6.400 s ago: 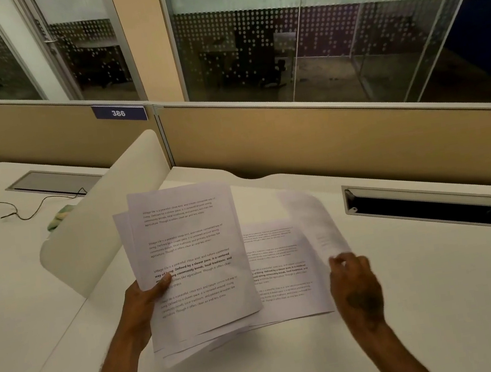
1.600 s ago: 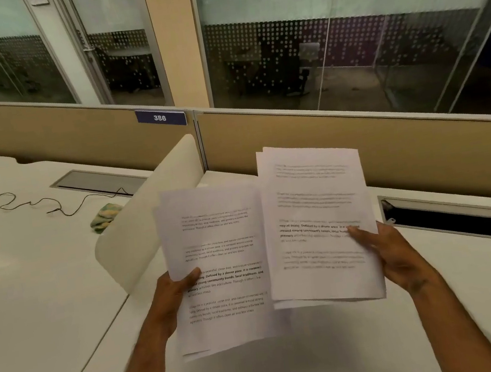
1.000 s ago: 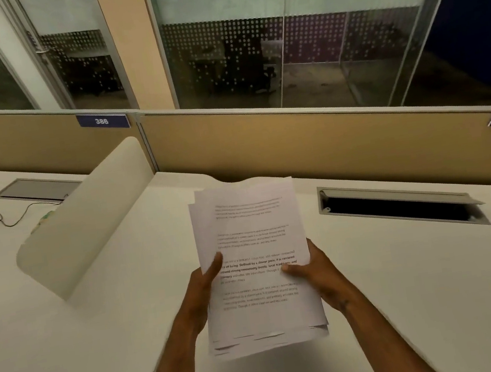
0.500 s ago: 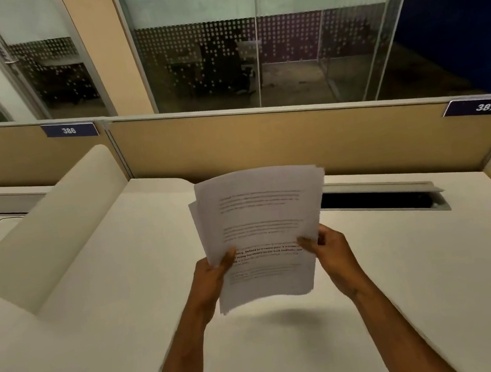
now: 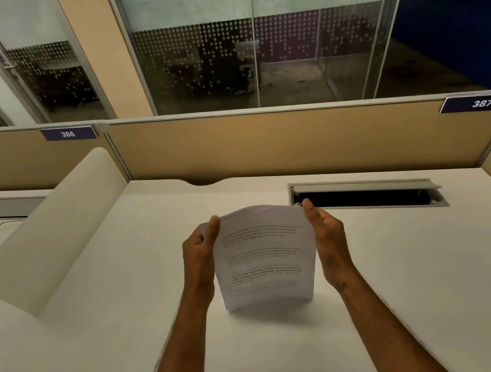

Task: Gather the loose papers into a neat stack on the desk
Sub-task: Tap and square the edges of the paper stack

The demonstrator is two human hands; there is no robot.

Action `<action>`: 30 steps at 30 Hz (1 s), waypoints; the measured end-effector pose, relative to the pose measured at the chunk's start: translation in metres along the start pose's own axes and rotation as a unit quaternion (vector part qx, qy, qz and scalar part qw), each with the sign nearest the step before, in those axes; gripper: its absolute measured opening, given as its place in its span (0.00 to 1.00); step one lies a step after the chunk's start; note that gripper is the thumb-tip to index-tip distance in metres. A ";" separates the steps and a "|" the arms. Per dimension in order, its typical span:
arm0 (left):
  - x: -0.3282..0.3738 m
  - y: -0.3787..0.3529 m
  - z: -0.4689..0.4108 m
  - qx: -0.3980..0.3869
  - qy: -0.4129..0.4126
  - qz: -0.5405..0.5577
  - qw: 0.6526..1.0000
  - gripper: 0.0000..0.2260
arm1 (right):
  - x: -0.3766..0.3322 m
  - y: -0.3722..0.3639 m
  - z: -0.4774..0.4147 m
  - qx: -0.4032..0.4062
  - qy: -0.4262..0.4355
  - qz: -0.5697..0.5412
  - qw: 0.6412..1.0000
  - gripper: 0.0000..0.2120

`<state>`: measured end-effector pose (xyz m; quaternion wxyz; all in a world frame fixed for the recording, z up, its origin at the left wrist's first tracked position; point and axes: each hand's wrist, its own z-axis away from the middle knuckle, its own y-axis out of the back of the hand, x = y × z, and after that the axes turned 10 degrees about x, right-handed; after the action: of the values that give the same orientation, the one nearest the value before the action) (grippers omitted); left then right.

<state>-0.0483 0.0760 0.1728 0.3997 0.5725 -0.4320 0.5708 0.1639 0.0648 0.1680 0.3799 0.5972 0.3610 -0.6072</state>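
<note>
Over desk, centre: papers stand on their lower edge, one bowed bundle, printed face toward us. Our left hand presses left edge, our right hand right edge; fingers straight and together, palms flat against sides, papers clamped between. Open cable slot just behind right hand. Divider well left.

Printed white papers squared into one stack, standing on edge, bowed, mid-desk.
</note>
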 end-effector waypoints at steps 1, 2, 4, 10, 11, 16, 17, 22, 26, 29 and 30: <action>0.004 -0.005 -0.001 0.022 0.004 -0.009 1.000 0.30 | -0.002 -0.002 -0.002 0.016 -0.006 -0.010 1.000 0.35; 0.008 -0.011 -0.001 0.045 0.008 -0.020 0.999 0.28 | -0.004 -0.004 -0.004 0.027 -0.011 -0.018 0.999 0.36; 0.010 -0.019 -0.003 0.082 0.021 -0.037 0.996 0.24 | -0.004 -0.008 -0.006 0.039 -0.012 -0.021 0.999 0.33; 0.005 -0.020 -0.001 0.067 0.017 -0.052 0.996 0.22 | 0.001 -0.001 -0.008 0.011 -0.006 -0.018 1.000 0.24; 0.003 -0.017 0.000 0.044 0.011 -0.046 0.998 0.22 | 0.003 0.001 -0.009 -0.012 0.008 -0.002 1.000 0.25; -0.021 -0.008 0.003 -0.014 0.017 -0.059 0.998 0.14 | 0.018 0.006 -0.012 -0.048 0.032 0.048 0.997 0.17; -0.021 -0.009 0.004 -0.009 0.015 -0.057 0.998 0.13 | 0.018 0.007 -0.012 -0.041 0.034 0.040 0.998 0.15; -0.020 -0.013 0.008 0.002 0.006 -0.043 0.999 0.11 | 0.018 0.014 -0.012 -0.035 0.050 0.014 0.998 0.14; -0.031 -0.013 0.017 -0.001 0.024 -0.053 0.998 0.13 | 0.030 0.015 -0.011 -0.069 0.020 0.017 0.997 0.12; -0.038 -0.015 0.019 0.001 0.031 -0.056 0.998 0.11 | 0.039 0.013 -0.009 -0.072 -0.002 0.024 0.997 0.04; -0.039 -0.016 0.018 0.006 0.030 -0.061 0.998 0.11 | 0.042 0.012 -0.009 -0.069 -0.008 0.024 0.997 0.04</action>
<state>-0.0264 0.0657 0.1344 0.4431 0.5833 -0.3805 0.5645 0.1787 0.0657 0.1264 0.4372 0.5735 0.3844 -0.5764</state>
